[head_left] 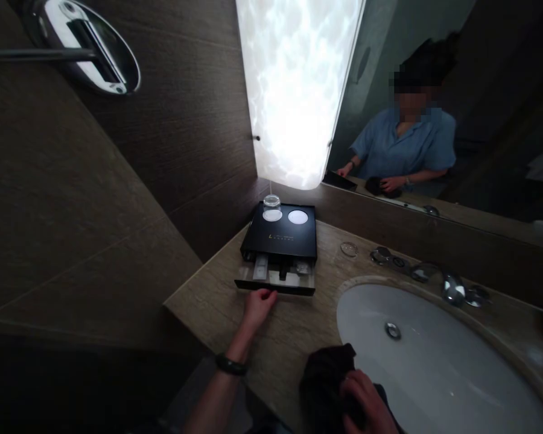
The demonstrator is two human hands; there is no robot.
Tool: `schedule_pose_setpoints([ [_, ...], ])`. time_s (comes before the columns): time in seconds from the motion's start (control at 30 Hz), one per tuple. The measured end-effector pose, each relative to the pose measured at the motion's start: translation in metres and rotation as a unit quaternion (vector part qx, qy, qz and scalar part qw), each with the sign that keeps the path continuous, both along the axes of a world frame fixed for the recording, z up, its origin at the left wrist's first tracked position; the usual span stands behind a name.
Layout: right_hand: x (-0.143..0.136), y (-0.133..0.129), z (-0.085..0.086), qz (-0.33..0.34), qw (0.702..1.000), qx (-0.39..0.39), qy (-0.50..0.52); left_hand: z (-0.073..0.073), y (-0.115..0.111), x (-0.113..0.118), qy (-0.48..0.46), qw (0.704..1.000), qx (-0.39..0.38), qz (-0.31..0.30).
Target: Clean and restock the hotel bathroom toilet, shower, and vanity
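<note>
Nearest the camera, at the lower edge, the right hand is seen closed in a grip on a dark cloth, which is bunched on the front of the stone surface, just beside the basin.

Item: left hand, a dark band worn at the wrist. It is extended forward over the surface, fingertips laid on the front edge of a drawer; whether the edge is pinched or only touched cannot be told.

Item: drawer, pulled out from a black box set in the corner of the surface. Small pale packets are seen inside; their kind cannot be told.

Item: black box top, two round white discs; a clear glass is stood upright on the left disc, the right disc is bare.

Item: white oval basin, sunk into the surface to the right, metal drain at its middle. Chrome fittings are ranged along its far rim.

Item: lit panel, mounted on the wall behind the box.

Item: mirror, farthest right, in which a person in a blue shirt is reflected.

Item: round shaving mirror, fixed high on the left wall.
</note>
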State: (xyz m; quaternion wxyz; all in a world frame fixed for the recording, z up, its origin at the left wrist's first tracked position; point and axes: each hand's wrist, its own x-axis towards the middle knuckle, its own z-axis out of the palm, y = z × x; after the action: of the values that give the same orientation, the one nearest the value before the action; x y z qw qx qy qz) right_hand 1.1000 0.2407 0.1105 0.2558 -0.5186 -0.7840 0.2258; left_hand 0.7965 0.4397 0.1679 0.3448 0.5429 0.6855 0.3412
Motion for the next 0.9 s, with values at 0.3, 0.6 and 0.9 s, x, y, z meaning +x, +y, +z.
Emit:
schedule_pose_setpoints([
  [0.3, -0.011, 0.005, 0.048, -0.080, 0.986, -0.095, 0.112, 0.000, -0.049, -0.018, -0.017, 0.999, -0.004, -0.042],
  [0.6, -0.091, 0.156, 0.141, 0.017, 0.989, 0.072, -0.128, 0.058, -0.048, -0.079, 0.048, 0.964, 0.072, -0.252],
  [0.9, -0.114, 0.222, 0.141, 0.027, 0.984, 0.020, -0.177, 0.065, 0.065, -0.067, 0.291, 0.849, 0.165, -0.408],
])
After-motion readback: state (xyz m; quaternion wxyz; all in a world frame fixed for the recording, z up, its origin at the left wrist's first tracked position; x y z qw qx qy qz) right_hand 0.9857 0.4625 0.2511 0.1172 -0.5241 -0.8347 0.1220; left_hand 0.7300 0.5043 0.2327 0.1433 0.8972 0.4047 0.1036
